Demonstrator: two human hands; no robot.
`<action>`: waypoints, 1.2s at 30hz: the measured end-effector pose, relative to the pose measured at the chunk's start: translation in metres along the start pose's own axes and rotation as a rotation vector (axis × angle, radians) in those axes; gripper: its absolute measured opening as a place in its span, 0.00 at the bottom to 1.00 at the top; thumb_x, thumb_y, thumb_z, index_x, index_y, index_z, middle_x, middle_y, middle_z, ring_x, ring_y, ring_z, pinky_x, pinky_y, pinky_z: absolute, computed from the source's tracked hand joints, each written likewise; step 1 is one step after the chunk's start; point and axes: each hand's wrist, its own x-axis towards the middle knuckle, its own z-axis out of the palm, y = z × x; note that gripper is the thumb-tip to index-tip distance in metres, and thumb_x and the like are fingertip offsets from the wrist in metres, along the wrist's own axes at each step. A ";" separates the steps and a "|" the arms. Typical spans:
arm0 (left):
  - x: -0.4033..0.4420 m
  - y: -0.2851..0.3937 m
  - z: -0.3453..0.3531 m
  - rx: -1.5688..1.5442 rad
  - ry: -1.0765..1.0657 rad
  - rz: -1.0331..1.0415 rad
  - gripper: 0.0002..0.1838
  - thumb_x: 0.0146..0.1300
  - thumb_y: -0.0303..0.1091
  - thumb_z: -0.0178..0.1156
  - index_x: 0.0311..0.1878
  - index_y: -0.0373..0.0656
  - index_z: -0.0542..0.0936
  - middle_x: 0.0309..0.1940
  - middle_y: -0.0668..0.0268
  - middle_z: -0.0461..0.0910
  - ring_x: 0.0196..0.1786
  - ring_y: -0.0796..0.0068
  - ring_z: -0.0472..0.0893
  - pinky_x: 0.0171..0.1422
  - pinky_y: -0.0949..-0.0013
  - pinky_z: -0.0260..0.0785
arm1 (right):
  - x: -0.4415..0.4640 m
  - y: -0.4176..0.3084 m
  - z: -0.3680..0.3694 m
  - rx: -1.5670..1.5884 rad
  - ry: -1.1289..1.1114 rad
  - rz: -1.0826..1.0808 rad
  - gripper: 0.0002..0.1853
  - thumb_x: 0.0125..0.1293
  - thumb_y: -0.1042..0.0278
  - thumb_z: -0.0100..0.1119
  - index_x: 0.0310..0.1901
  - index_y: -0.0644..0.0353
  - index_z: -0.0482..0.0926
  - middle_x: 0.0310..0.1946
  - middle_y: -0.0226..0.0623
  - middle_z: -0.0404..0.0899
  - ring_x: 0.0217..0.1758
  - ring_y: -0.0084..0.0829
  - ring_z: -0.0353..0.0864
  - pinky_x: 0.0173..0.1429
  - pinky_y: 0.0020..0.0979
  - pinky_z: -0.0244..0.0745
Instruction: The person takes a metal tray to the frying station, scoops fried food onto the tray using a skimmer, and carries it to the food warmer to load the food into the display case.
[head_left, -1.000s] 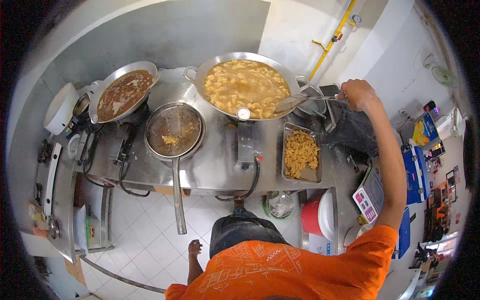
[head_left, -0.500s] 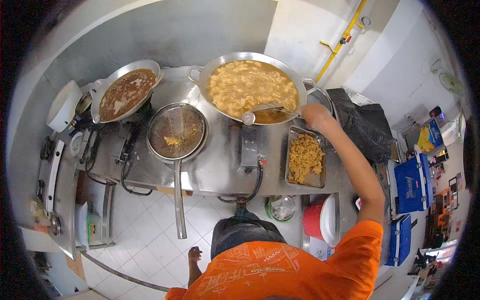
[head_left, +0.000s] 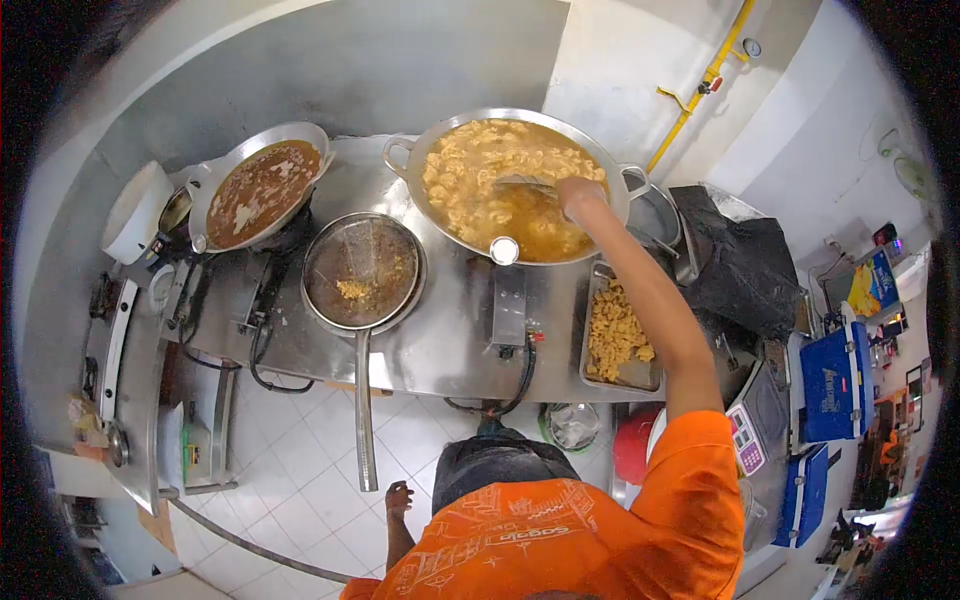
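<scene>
My right hand (head_left: 580, 198) is closed on the handle of a metal skimmer (head_left: 525, 182), over the right half of a large wok (head_left: 397, 160). The skimmer's head lies among pale golden fried pieces (head_left: 460, 170) in bubbling oil. A round dial thermometer (head_left: 504, 250) sits at the wok's near rim. Below the wok, to the right, a metal tray (head_left: 622, 383) holds browned pieces (head_left: 615, 335), partly hidden by my right forearm. My left hand (head_left: 399, 496) hangs low beside my body, fingers loosely curled and apart, with nothing in it.
A second wok (head_left: 318, 140) with dark oil stands at the left. A long-handled strainer (head_left: 362, 270) with crumbs rests over a pot. Black plastic (head_left: 745, 265) covers something at the right. Blue coolers (head_left: 835, 385), a scale (head_left: 745, 440) and a yellow gas pipe (head_left: 690, 105) are farther right.
My right hand has moved left from beyond the wok's right handle to over the oil, taking the skimmer farther in among the pieces. My left hand still hangs low.
</scene>
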 end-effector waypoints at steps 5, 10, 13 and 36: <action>0.002 -0.001 0.013 0.141 0.140 -0.140 0.11 0.62 0.40 0.54 0.47 0.55 0.73 0.25 0.65 0.81 0.16 0.77 0.72 0.15 0.72 0.63 | 0.038 0.003 0.012 0.058 0.095 0.050 0.11 0.54 0.72 0.56 0.38 0.61 0.82 0.41 0.48 0.80 0.44 0.45 0.81 0.43 0.40 0.78; -0.015 -0.009 0.012 0.019 0.140 -0.121 0.11 0.62 0.42 0.53 0.47 0.55 0.73 0.25 0.65 0.80 0.17 0.75 0.71 0.17 0.69 0.63 | 0.046 0.001 0.038 0.049 0.199 0.047 0.10 0.56 0.70 0.52 0.37 0.61 0.81 0.41 0.49 0.79 0.44 0.44 0.81 0.43 0.39 0.77; -0.023 -0.011 0.010 0.006 0.174 -0.109 0.10 0.63 0.41 0.50 0.46 0.55 0.73 0.25 0.65 0.80 0.17 0.75 0.71 0.17 0.68 0.63 | 0.036 0.007 0.032 0.109 0.160 0.127 0.09 0.54 0.72 0.54 0.36 0.61 0.81 0.39 0.48 0.80 0.43 0.43 0.81 0.43 0.39 0.77; 0.041 0.035 0.019 0.535 -0.002 -0.032 0.13 0.62 0.38 0.49 0.50 0.51 0.72 0.29 0.63 0.81 0.21 0.74 0.74 0.19 0.69 0.67 | -0.205 0.124 -0.153 -0.226 -0.141 0.118 0.24 0.41 0.77 0.62 0.43 0.40 0.83 0.39 0.40 0.81 0.42 0.40 0.80 0.47 0.36 0.76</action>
